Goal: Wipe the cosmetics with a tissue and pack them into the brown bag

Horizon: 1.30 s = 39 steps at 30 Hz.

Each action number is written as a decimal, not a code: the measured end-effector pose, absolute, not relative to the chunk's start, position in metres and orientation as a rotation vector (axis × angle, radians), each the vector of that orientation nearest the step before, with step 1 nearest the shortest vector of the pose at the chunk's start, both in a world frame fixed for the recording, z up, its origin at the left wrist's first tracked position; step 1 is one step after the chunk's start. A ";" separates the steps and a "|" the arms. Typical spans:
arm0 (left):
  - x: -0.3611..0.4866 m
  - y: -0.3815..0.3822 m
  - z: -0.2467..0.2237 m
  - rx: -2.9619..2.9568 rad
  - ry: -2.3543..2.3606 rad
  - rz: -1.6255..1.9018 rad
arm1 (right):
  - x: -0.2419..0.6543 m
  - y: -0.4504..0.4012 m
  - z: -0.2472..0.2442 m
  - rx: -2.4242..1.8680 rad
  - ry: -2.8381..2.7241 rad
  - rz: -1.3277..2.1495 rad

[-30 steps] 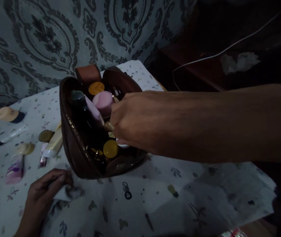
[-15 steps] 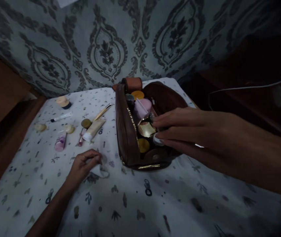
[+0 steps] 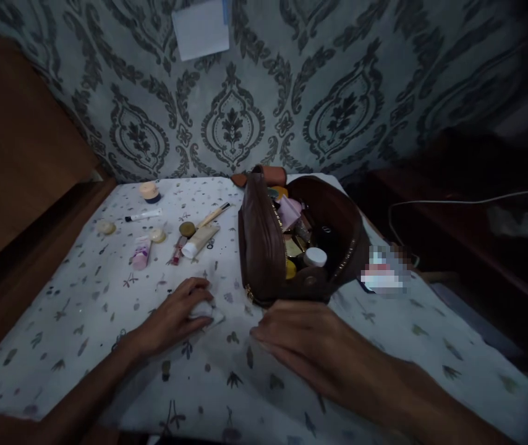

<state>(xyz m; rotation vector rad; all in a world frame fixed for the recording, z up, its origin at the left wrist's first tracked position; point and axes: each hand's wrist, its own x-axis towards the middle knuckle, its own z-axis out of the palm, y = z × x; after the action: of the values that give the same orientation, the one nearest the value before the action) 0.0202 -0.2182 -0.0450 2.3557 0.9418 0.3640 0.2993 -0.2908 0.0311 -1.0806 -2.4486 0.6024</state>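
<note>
My left hand (image 3: 178, 315) rests on the bedsheet-like cloth (image 3: 148, 395), its fingers curled over a crumpled white wipe or small cloth (image 3: 207, 314). Just in front of the brown cosmetic bag (image 3: 261, 247) is my right hand (image 3: 303, 340), back up, fingers pressed together; their undersides are hidden, so I cannot see whether they hold anything. The bag stands unzipped and wide open. Inside are a white-lidded jar (image 3: 315, 257), a gold compact-like item (image 3: 294, 247), a pale pink item (image 3: 289, 213) and a yellow lid (image 3: 290, 269).
Left of the bag lie a cream tube (image 3: 200, 241), a brush (image 3: 214, 214), a pink tube (image 3: 141, 252), a white pen-like tube (image 3: 144, 215) and several small jars, one peach-lidded (image 3: 149, 192). A blurred-out item (image 3: 384, 271) lies right of the bag. Patterned wallpaper (image 3: 231, 123) rises behind.
My right hand has come out of the bag, down and left to its front. The white-lidded jar now shows inside. My left hand stays on the white cloth, and the view has shifted.
</note>
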 end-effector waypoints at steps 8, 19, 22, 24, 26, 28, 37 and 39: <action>0.000 -0.199 -0.046 2.296 1.088 0.609 | 0.256 -0.279 -0.008 -0.933 -2.334 0.781; 0.011 -0.073 -0.038 2.167 1.615 0.964 | 0.220 -0.269 -0.055 -0.976 -2.044 1.027; 0.021 -0.052 -0.056 2.274 1.593 0.725 | 0.221 -0.268 -0.066 -1.054 -1.909 1.118; 0.024 -0.045 -0.066 2.297 1.599 0.633 | 0.223 -0.268 -0.069 -1.088 -1.803 1.196; 0.024 -0.041 -0.070 2.311 1.618 0.563 | 0.224 -0.268 -0.070 -1.106 -1.733 1.251; 0.023 -0.038 -0.071 2.319 1.633 0.512 | 0.224 -0.268 -0.071 -1.107 -1.707 1.266; 0.025 -0.048 -0.046 2.277 1.786 0.625 | 0.224 -0.271 -0.075 -1.073 -1.556 1.340; 0.024 -0.064 -0.034 2.187 1.827 0.790 | 0.225 -0.270 -0.075 -1.035 -1.422 1.474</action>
<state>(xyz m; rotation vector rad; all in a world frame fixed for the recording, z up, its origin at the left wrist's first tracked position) 0.0243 -0.0640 -0.0345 2.1872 1.8271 0.7900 0.2252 -0.2698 -0.0748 -1.0348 -1.4216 1.4738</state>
